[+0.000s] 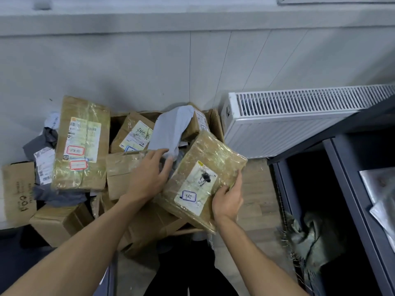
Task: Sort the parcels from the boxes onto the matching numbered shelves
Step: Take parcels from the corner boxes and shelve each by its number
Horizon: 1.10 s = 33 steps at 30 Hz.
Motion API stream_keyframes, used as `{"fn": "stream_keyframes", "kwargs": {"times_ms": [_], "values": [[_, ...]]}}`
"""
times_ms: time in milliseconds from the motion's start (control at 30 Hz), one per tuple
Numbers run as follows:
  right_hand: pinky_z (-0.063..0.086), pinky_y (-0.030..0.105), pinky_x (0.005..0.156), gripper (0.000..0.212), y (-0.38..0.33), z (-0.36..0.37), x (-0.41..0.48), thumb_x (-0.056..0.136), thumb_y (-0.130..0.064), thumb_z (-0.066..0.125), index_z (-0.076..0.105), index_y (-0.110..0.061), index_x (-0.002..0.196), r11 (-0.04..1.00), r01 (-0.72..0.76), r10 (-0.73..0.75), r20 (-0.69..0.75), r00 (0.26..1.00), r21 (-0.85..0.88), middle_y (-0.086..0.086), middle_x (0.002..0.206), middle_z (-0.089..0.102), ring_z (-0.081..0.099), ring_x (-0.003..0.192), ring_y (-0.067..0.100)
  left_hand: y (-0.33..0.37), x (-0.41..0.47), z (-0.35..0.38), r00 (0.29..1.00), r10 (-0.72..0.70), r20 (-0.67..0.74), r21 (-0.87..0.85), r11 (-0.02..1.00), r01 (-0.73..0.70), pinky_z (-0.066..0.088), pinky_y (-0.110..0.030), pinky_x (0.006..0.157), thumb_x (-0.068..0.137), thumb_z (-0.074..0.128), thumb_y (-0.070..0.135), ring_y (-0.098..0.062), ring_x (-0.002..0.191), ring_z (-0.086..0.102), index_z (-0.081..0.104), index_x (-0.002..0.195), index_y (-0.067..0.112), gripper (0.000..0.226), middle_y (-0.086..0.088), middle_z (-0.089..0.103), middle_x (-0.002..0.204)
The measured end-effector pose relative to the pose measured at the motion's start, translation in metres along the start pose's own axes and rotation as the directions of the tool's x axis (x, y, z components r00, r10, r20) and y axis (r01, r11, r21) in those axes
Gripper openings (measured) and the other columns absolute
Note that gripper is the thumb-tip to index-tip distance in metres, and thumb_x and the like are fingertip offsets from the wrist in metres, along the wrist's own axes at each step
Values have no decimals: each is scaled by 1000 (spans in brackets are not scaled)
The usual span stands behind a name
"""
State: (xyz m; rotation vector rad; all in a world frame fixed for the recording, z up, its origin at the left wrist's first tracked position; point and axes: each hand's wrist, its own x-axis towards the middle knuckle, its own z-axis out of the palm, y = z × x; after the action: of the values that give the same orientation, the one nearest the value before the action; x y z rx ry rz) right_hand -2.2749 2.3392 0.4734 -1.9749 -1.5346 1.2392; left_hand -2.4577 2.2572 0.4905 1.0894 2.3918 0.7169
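A flat brown parcel (pixel 205 167) wrapped in shiny tape carries a white label with "15" written in a blue frame. My right hand (pixel 228 199) grips its lower right edge and holds it tilted above the open cardboard box (pixel 215 122). My left hand (pixel 149 176) lies with spread fingers against the parcel's left side and over a pale grey mailer bag (pixel 173 129). Several other taped brown parcels fill the box, one with a scribbled label (pixel 134 133).
A tall taped parcel (pixel 82 144) with red-framed labels leans at the left, over grey bags (pixel 46 142) and small cartons (pixel 18 193). A white radiator (pixel 299 120) stands on the right wall. Dark metal shelves (pixel 346 189) are at the right, with a green cloth (pixel 310 238) below.
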Motion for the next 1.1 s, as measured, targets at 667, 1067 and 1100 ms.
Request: {"fn": "stream_keyframes", "kwargs": {"times_ms": [667, 1067, 1100], "values": [[44, 39, 88, 46, 61, -9, -52, 90, -40, 66, 51, -9, 121, 941, -325, 330, 48, 943, -97, 19, 116, 66, 59, 113, 38, 10, -72, 41, 997, 22, -73, 76, 997, -17, 25, -50, 119, 89, 37, 69, -28, 146, 25, 45, 146, 10, 82, -15, 39, 151], [40, 35, 97, 58, 97, -35, 14, 92, -47, 65, 43, -21, 138, 955, 12, 62, 240, 969, -296, 4, 119, 53, 48, 115, 24, -21, -81, 60, 951, -38, 307, -224, 968, 111, 7, -30, 124, 98, 40, 59, 1, 151, -3, 1, 160, 26, 81, 11, -3, 167], [41, 33, 94, 59, 98, -36, 18, 91, -47, 66, 42, -22, 138, 970, -12, 81, 277, 957, -244, 1, 114, 55, 50, 110, 21, -22, -81, 60, 953, -26, 301, -242, 965, 103, 6, -28, 124, 99, 40, 57, 3, 150, -4, 2, 160, 26, 78, 11, -2, 167]]}}
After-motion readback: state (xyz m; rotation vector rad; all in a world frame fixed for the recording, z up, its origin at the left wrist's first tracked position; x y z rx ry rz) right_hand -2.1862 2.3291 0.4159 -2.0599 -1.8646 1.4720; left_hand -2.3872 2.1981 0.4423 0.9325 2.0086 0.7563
